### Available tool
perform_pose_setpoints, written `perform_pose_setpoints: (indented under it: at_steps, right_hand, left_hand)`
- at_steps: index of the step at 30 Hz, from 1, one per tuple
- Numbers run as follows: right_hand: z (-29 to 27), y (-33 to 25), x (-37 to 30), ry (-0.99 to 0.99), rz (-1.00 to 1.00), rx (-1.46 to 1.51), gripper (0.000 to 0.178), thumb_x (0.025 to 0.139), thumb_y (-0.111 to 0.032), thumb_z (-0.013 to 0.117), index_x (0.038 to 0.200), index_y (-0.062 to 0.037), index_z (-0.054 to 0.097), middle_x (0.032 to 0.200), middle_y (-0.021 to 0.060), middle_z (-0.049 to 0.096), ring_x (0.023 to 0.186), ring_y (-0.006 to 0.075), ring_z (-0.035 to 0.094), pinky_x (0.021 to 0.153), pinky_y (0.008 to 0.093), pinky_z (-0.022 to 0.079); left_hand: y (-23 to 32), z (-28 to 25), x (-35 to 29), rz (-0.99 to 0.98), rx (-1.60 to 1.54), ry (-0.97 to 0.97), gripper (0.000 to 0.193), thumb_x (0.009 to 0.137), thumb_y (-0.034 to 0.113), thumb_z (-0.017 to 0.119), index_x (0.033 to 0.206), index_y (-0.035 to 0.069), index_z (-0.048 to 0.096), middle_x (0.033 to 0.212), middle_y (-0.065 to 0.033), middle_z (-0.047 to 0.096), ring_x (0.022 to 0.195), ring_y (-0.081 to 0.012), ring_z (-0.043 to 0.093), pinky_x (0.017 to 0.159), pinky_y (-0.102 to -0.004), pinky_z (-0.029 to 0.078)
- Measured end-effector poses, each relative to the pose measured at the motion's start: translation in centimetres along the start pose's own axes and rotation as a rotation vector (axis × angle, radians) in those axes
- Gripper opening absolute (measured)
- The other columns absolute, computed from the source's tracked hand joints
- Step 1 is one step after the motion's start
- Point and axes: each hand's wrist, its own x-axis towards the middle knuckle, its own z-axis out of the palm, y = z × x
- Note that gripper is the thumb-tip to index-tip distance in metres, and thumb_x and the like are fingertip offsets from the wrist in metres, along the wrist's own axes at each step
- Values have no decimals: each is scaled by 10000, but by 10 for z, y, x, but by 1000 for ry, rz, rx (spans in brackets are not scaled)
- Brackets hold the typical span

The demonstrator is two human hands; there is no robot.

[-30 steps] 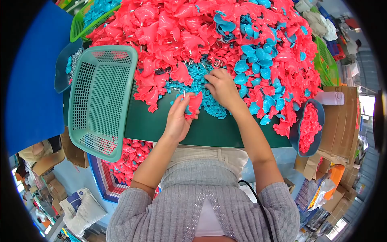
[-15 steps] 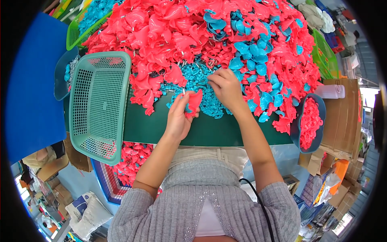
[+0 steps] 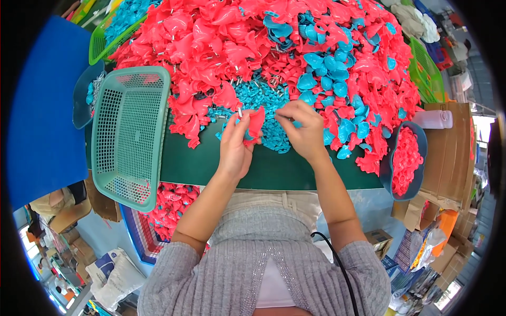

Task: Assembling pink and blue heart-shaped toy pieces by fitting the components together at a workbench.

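Note:
My left hand is closed round a pink-red curved plastic part, which has a bit of blue on its inner side. A small silvery metal pin sticks up at its top, by my thumb. To its right my right hand has thumb and forefinger pinched together, apart from the part; whatever is in the pinch is too small to make out. Just beyond both hands lies a heap of small blue plastic pieces. Around it rises a large pile of pink-red plastic parts, with blue cup-shaped pieces mixed in on the right.
A green mesh basket stands at the left table edge, beside a dark bin of metal pins. On the right is a dark tub of pink-red rings, near a pale bottle. Below the table, left, sits a crate of parts.
My right hand has drawn back from the heap of small blue pieces, slightly toward me and to the right. My left hand still holds the pink-red part, nearly in place.

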Motion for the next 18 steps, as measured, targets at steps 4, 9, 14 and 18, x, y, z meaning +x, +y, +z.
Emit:
perform_pose_setpoints:
  at_steps: [4,9,14,18]
  right_hand:
    - [-3,-23,-11,4,-88,-17,160,744,73,650,885,0,658,851,100,605,762,188,603,629,275,485]
    - [-10,-25,-16,159,-74,18,178,808,59,588,977,19,629,923,128,606,776,217,597,655,281,481]
    - [-20,-50,-10,103,-171,-196,185,820,45,599,1003,26,614,899,142,621,817,263,618,697,301,494]
    - [-26,-47,0,-1,-367,-140,259,733,60,679,984,14,634,883,137,624,831,282,618,706,343,505]
  left_hand:
    - [-2,11,-5,-9,-68,-66,261,957,273,506,1122,72,524,957,-37,579,777,-117,541,662,-262,429]
    - [-2,22,-11,-54,-90,-109,262,977,276,451,1120,72,535,958,-56,591,786,-133,548,661,-274,435]
    - [1,23,-13,-151,-114,-121,403,1003,379,335,1106,44,534,876,-73,595,721,-149,551,618,-280,439]
    - [-1,22,-18,-133,-48,-145,506,1003,456,255,1093,40,529,796,-63,585,666,-146,542,582,-269,432]
